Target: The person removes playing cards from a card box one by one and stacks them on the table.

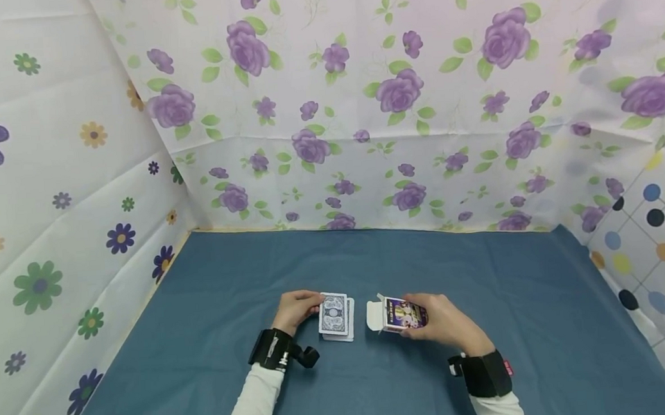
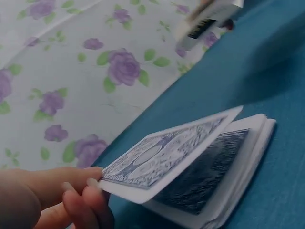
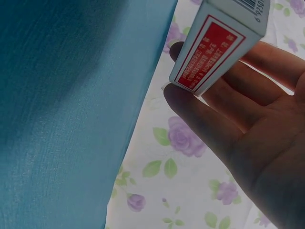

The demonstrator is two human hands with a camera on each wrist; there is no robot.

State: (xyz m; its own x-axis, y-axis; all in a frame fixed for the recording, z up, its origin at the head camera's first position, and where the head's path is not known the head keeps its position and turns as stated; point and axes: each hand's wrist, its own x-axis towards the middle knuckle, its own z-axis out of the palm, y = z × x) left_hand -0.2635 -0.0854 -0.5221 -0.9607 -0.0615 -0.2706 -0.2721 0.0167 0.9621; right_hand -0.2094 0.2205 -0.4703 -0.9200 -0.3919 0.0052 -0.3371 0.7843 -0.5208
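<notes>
Just above the middle of the desk, over a small stack [image 1: 351,320] of cards: a single playing card [image 1: 333,314], blue and white ornament on its back, white border all round. Tilted in the left wrist view, parted from the patterned top of the stack by a visible gap. Pinched at its left edge in the grip of the left hand [image 1: 295,309], between thumb and fingertips. To the right of the stack, apart from it: a small box [image 1: 406,313], dark and colourful on its upper face, with a white open flap [image 1: 375,316] toward the cards. Seen from the right wrist: a red panel [image 3: 208,56] with pale lettering on one narrow side, part of a barcode on another. Held in the grip of the right hand [image 1: 447,320], thumb and fingers on opposite sides of the box. Farther out: a black band [image 1: 269,349] on the left wrist, another on the right, white sleeves [image 1: 248,406] behind both. Beneath everything, blue cloth on the desk [image 1: 346,396]. Beyond, a rear sheet [image 1: 364,166] of purple roses, flanked by daisy-like flowers at left and coloured dots at right.
</notes>
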